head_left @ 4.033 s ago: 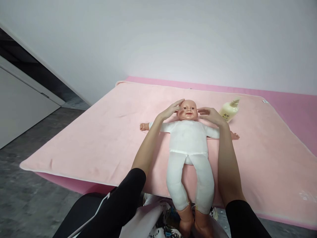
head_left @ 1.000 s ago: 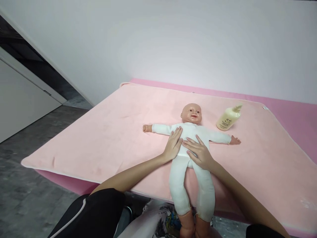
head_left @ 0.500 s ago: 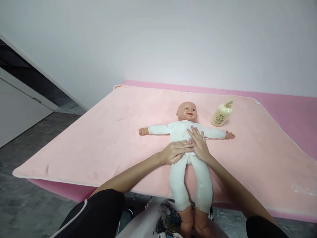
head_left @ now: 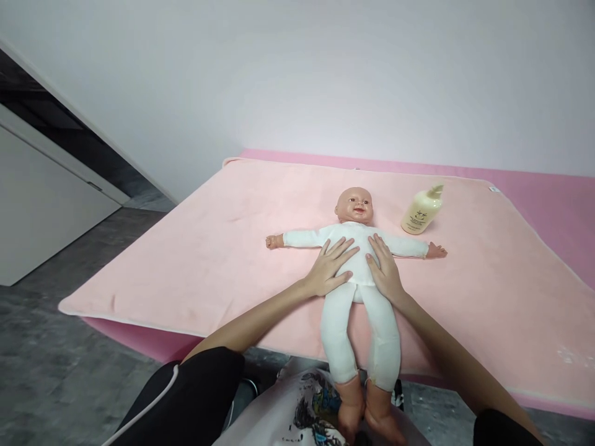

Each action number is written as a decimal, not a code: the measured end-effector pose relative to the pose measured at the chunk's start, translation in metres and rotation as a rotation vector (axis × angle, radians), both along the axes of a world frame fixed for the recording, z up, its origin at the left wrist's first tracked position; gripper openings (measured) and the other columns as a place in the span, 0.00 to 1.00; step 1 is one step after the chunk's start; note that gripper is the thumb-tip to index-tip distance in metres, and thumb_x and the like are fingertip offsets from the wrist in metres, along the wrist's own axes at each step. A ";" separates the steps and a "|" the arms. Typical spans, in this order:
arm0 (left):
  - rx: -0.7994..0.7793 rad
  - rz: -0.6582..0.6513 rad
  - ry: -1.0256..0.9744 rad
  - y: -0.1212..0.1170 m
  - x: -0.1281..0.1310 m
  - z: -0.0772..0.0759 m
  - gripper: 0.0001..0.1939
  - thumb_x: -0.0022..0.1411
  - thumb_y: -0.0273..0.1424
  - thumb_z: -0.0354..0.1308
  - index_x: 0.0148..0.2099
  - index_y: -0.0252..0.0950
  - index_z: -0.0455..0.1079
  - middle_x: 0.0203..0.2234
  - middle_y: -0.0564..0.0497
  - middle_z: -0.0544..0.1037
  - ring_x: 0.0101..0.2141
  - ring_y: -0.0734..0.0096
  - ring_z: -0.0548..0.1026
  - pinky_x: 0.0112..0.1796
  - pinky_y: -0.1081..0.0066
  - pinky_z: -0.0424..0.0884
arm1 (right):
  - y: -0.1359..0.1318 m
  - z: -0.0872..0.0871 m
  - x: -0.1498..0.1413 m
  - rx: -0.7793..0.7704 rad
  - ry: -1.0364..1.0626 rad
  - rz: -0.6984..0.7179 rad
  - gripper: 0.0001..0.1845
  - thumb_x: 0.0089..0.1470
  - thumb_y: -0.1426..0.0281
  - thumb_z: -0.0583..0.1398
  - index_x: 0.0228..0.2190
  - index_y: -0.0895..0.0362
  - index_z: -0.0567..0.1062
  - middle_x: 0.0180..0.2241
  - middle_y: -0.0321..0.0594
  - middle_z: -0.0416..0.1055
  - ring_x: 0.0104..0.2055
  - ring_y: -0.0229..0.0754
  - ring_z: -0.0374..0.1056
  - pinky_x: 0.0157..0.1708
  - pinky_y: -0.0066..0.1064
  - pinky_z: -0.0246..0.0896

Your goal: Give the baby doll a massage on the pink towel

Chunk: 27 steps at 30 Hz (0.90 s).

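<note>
A baby doll [head_left: 360, 272] with a white cloth body lies on its back, arms stretched out sideways and feet past the near table edge. My left hand [head_left: 331, 267] rests flat on the left side of its torso, fingers spread. On the torso's right side lies my right hand [head_left: 383, 270], also flat with the fingers extended. The two hands are apart, with white cloth showing between them. Beyond the doll's arm on the right stands a pale yellow pump bottle [head_left: 421, 210], touched by neither hand.
A light pink blanket [head_left: 199, 260] covers most of a darker pink surface [head_left: 558, 210]. Behind it rises a white wall [head_left: 325, 74]. Grey floor [head_left: 32, 347] shows at the left, beside a white panel [head_left: 46, 204]. A white cable [head_left: 149, 406] runs along my left sleeve.
My hands have moved apart from near each other at the doll's middle. The left went to the left and up, its fingers now spread; the right shifted slightly right. The view moved slightly.
</note>
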State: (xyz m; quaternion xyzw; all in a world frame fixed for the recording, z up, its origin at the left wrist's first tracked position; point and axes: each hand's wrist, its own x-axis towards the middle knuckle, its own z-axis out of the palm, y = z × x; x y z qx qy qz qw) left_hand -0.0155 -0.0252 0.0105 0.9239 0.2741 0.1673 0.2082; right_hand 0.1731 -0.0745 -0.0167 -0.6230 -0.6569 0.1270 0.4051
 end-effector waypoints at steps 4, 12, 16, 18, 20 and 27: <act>-0.072 0.141 -0.034 -0.002 0.000 -0.008 0.36 0.61 0.48 0.40 0.66 0.40 0.35 0.64 0.46 0.41 0.63 0.59 0.38 0.59 0.50 0.34 | -0.006 0.007 -0.003 0.220 -0.054 0.136 0.23 0.57 0.67 0.50 0.54 0.56 0.63 0.55 0.44 0.59 0.60 0.42 0.53 0.61 0.48 0.43; -0.136 0.266 -0.198 -0.001 0.002 -0.023 0.34 0.64 0.44 0.38 0.66 0.38 0.29 0.64 0.45 0.40 0.63 0.62 0.36 0.60 0.51 0.35 | -0.012 0.023 -0.003 0.127 -0.204 0.584 0.17 0.57 0.67 0.50 0.46 0.53 0.72 0.54 0.39 0.62 0.57 0.41 0.58 0.60 0.48 0.45; -0.175 0.289 -0.281 0.000 0.003 -0.024 0.30 0.65 0.41 0.34 0.66 0.40 0.33 0.64 0.47 0.42 0.63 0.66 0.39 0.61 0.54 0.36 | -0.009 0.026 -0.003 0.007 -0.378 0.516 0.23 0.59 0.64 0.47 0.55 0.49 0.61 0.57 0.35 0.56 0.62 0.42 0.46 0.62 0.50 0.35; -0.196 0.295 -0.313 0.000 0.004 -0.024 0.29 0.66 0.41 0.34 0.65 0.40 0.35 0.64 0.48 0.43 0.63 0.67 0.40 0.61 0.55 0.35 | -0.008 0.025 -0.003 -0.029 -0.431 0.451 0.25 0.59 0.62 0.46 0.57 0.48 0.57 0.59 0.34 0.52 0.64 0.43 0.41 0.61 0.52 0.32; -0.211 0.298 -0.337 0.000 0.004 -0.024 0.28 0.66 0.40 0.34 0.65 0.40 0.37 0.64 0.48 0.45 0.63 0.69 0.41 0.61 0.55 0.35 | -0.008 0.023 -0.003 -0.056 -0.453 0.378 0.26 0.59 0.59 0.46 0.58 0.48 0.55 0.61 0.34 0.47 0.65 0.45 0.38 0.61 0.53 0.30; -0.142 0.318 -0.476 -0.003 0.002 -0.022 0.24 0.66 0.36 0.37 0.63 0.40 0.46 0.60 0.47 0.57 0.61 0.70 0.52 0.61 0.55 0.41 | -0.004 0.013 0.000 -0.102 -0.359 0.214 0.32 0.57 0.55 0.46 0.60 0.50 0.49 0.63 0.39 0.39 0.65 0.46 0.34 0.61 0.53 0.29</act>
